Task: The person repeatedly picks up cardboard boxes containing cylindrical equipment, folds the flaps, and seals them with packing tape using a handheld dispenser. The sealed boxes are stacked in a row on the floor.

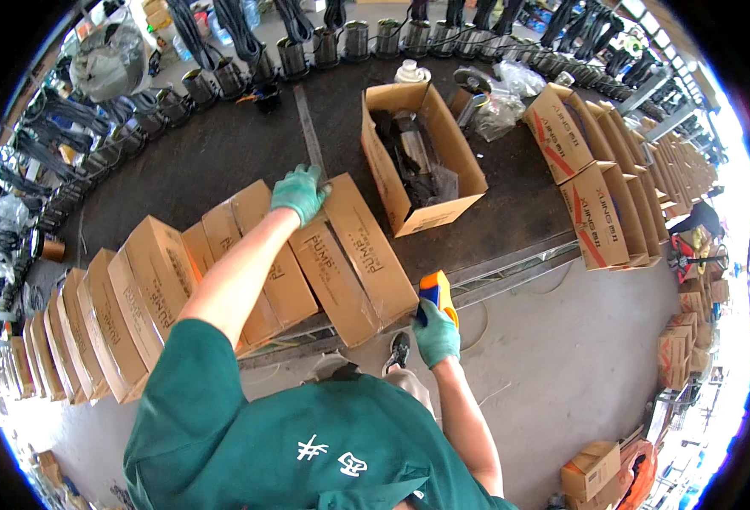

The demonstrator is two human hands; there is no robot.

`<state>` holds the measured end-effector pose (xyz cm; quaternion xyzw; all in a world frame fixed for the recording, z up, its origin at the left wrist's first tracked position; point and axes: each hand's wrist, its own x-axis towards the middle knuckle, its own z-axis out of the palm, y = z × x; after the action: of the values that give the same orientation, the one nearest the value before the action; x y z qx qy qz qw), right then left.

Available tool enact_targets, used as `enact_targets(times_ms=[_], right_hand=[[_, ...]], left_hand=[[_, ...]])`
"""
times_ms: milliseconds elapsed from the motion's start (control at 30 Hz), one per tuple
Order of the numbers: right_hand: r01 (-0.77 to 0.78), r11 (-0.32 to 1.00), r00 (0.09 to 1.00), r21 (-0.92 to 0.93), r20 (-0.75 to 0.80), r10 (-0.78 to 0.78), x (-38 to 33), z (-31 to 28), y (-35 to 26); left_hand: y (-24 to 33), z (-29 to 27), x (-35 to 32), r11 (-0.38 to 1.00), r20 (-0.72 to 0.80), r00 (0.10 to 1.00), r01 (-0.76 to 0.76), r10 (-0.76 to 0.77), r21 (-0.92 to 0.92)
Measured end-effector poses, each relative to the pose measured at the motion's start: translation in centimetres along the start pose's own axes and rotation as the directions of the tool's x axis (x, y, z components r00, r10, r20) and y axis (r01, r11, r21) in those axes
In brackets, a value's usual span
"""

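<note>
My left hand [302, 194], in a green glove, lies on the far end of a closed cardboard box [353, 255], with its fingers apart. Clear tape runs along this box's middle seam. At the box's near right corner, my gloved right hand [437, 336] is closed around an orange-and-blue tape dispenser [439, 296]. The dispenser's front is close to the box's end; whether it touches is unclear. Left of this box stands another closed carton [264, 280], partly hidden behind my left forearm.
Several cartons [150, 272] line the table's left edge. An open carton [426, 217] holding a metal cylinder and dark parts stands on the dark table [230, 144]. Open cartons [600, 212] are ranked at right. Metal pumps with coiled black cables [356, 41] line the far edge.
</note>
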<state>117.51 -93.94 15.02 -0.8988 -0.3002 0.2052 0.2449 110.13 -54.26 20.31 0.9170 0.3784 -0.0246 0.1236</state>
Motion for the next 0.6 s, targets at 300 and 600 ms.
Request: enact_targets(times_ms=[300, 600], right_hand=[[-0.185, 0.642, 0.979, 0.744, 0.084, 0.184, -0.6, -5.6, 11.2], [-0.1, 0.546, 0.995, 0.832, 0.069, 0.078, 4.3, -15.0, 15.4]], left_hand=[[17.0, 1.8, 1.2, 0.795, -0.011, 0.799, -0.597, 0.602, 0.11], [21.0, 3.8, -1.8, 0.758, -0.007, 0.782, -0.601, 0.623, 0.255]])
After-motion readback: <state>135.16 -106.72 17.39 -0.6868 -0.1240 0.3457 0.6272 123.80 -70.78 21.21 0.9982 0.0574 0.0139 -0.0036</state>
